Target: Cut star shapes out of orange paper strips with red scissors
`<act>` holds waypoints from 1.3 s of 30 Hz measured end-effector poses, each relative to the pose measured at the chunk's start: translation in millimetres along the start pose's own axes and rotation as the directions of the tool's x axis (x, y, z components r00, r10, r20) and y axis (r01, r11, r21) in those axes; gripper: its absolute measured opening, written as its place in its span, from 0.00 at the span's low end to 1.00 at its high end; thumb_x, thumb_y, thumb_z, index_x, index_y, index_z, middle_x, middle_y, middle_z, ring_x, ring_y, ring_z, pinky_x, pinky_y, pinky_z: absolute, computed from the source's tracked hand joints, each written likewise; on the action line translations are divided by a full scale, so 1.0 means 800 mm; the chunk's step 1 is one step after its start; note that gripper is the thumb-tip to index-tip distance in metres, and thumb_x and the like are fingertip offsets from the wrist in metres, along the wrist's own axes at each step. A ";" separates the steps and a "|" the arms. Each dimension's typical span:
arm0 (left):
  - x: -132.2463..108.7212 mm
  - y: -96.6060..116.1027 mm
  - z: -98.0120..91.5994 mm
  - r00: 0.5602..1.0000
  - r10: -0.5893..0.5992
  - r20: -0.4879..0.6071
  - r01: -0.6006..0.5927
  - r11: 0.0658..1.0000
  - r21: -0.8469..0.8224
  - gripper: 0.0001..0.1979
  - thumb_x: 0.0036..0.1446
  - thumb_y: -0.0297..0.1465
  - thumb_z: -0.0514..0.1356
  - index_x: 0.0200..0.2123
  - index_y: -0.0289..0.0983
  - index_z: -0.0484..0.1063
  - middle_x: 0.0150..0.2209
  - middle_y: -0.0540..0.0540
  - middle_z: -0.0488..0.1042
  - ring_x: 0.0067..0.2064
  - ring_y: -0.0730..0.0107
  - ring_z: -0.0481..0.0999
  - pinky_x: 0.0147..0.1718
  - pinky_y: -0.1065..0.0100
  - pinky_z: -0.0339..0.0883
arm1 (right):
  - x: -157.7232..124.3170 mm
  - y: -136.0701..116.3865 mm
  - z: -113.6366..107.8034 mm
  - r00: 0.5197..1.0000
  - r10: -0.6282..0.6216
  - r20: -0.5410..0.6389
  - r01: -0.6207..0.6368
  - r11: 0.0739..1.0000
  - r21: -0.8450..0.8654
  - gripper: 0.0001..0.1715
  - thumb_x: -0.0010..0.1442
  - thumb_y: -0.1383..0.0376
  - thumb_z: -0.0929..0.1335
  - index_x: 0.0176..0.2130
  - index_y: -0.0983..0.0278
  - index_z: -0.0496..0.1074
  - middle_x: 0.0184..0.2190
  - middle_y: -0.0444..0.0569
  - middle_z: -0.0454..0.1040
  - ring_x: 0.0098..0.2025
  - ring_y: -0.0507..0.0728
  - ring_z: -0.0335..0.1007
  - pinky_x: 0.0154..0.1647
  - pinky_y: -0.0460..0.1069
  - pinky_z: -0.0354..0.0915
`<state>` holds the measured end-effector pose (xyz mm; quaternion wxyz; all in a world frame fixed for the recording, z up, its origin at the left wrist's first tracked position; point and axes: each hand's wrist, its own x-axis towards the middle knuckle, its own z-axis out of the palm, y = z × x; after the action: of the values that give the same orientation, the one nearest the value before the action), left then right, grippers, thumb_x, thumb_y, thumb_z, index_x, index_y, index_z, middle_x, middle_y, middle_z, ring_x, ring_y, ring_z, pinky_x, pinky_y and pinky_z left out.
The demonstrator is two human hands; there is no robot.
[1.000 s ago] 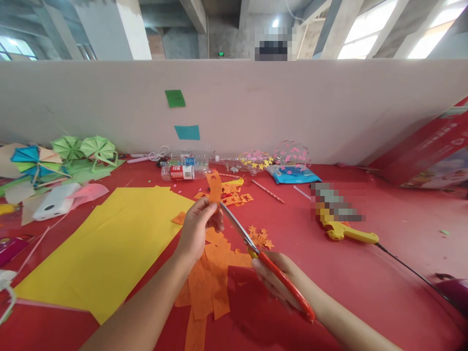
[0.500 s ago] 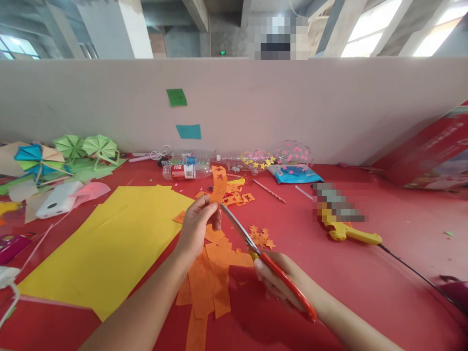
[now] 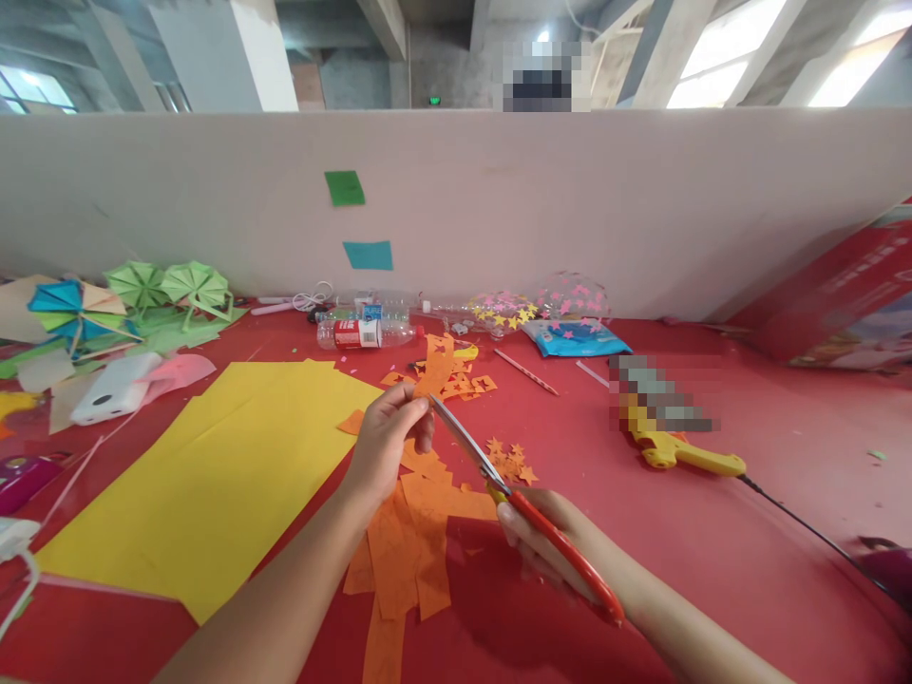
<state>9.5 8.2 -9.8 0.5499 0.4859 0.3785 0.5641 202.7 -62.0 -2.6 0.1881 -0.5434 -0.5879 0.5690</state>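
My left hand (image 3: 391,427) pinches an orange paper strip (image 3: 437,366) between thumb and fingers; the strip stands up from the grip and has star-shaped cutouts near its top. My right hand (image 3: 545,537) is wrapped round the red handle of a pair of scissors (image 3: 491,470). The scissor tips touch or nearly touch the strip beside my left thumb, and the blades look nearly closed. Below my hands lie several overlapping orange paper pieces (image 3: 399,551). Small orange paper stars (image 3: 509,461) sit in a heap just beyond the scissors. Behind the strip are star-punched orange scraps (image 3: 466,385).
Yellow paper sheets (image 3: 214,475) cover the left of the red table. A yellow glue gun (image 3: 684,456) with a black cord lies right. Plastic bottles (image 3: 356,332), a blue wipes packet (image 3: 577,338) and a striped straw (image 3: 527,371) lie towards the white partition (image 3: 456,209). Folded paper umbrellas (image 3: 196,285) stand far left.
The top of the orange strip has swung to the right and lower, uncovering the bottle's red cap. Both hands and the scissors have barely moved.
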 end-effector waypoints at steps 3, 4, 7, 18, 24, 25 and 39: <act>0.001 0.001 -0.001 1.000 -0.004 0.012 0.004 1.000 0.001 0.08 0.54 0.31 0.57 0.24 0.37 0.65 0.19 0.54 0.67 0.18 0.80 0.64 0.19 0.75 0.57 | 0.000 0.000 -0.001 1.000 0.027 -0.004 -0.027 1.000 -0.015 0.30 0.57 0.40 0.62 0.22 0.60 0.53 0.12 0.34 0.54 0.12 0.45 0.47 0.11 0.41 0.47; 0.002 0.001 -0.002 1.000 -0.004 0.016 0.004 1.000 0.004 0.09 0.54 0.31 0.57 0.23 0.37 0.65 0.19 0.54 0.67 0.18 0.80 0.64 0.19 0.75 0.57 | 0.001 0.002 -0.002 1.000 0.024 -0.001 -0.024 0.999 -0.022 0.30 0.57 0.40 0.62 0.22 0.60 0.53 0.12 0.35 0.55 0.11 0.44 0.47 0.11 0.41 0.47; 0.003 0.003 -0.004 1.000 -0.005 0.024 0.004 1.000 0.023 0.09 0.53 0.31 0.58 0.23 0.37 0.65 0.18 0.55 0.66 0.18 0.80 0.63 0.18 0.75 0.56 | 0.003 0.007 -0.004 1.000 0.000 0.014 0.000 1.000 -0.019 0.30 0.57 0.41 0.64 0.22 0.60 0.54 0.12 0.34 0.54 0.11 0.45 0.49 0.11 0.41 0.49; 0.006 0.007 -0.009 0.999 -0.019 0.035 0.017 0.998 0.064 0.09 0.52 0.32 0.59 0.22 0.37 0.65 0.17 0.55 0.66 0.17 0.81 0.62 0.17 0.76 0.55 | 0.001 0.001 -0.002 0.999 0.037 0.015 -0.037 0.999 -0.009 0.27 0.61 0.50 0.63 0.20 0.60 0.51 0.10 0.33 0.52 0.10 0.44 0.46 0.10 0.40 0.47; 0.006 0.005 -0.009 0.999 -0.013 0.038 0.011 0.999 0.039 0.09 0.53 0.31 0.59 0.22 0.37 0.65 0.17 0.54 0.66 0.17 0.81 0.62 0.16 0.76 0.55 | 0.002 0.004 -0.003 0.998 0.055 0.003 -0.055 0.997 -0.060 0.25 0.62 0.51 0.62 0.21 0.60 0.52 0.12 0.35 0.56 0.11 0.44 0.47 0.10 0.41 0.46; 0.006 0.005 -0.009 0.999 -0.012 0.038 0.011 0.999 0.037 0.09 0.53 0.31 0.58 0.22 0.37 0.65 0.17 0.55 0.66 0.17 0.81 0.62 0.16 0.76 0.55 | 0.002 0.004 -0.003 0.999 0.053 0.000 -0.053 0.997 -0.059 0.25 0.62 0.51 0.62 0.21 0.60 0.52 0.13 0.35 0.56 0.11 0.44 0.47 0.10 0.41 0.46; 0.005 0.003 -0.008 0.998 0.021 0.051 -0.022 1.000 0.017 0.10 0.54 0.30 0.57 0.22 0.36 0.65 0.18 0.55 0.67 0.18 0.80 0.64 0.17 0.76 0.56 | 0.005 0.010 0.000 1.000 0.025 -0.017 -0.026 0.999 -0.019 0.26 0.60 0.48 0.63 0.21 0.60 0.53 0.11 0.35 0.55 0.11 0.45 0.49 0.10 0.40 0.48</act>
<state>3.0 12.5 -8.4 0.5490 0.5091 0.3640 0.5540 204.4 -60.5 -10.9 0.1805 -0.5573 -0.5847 0.5613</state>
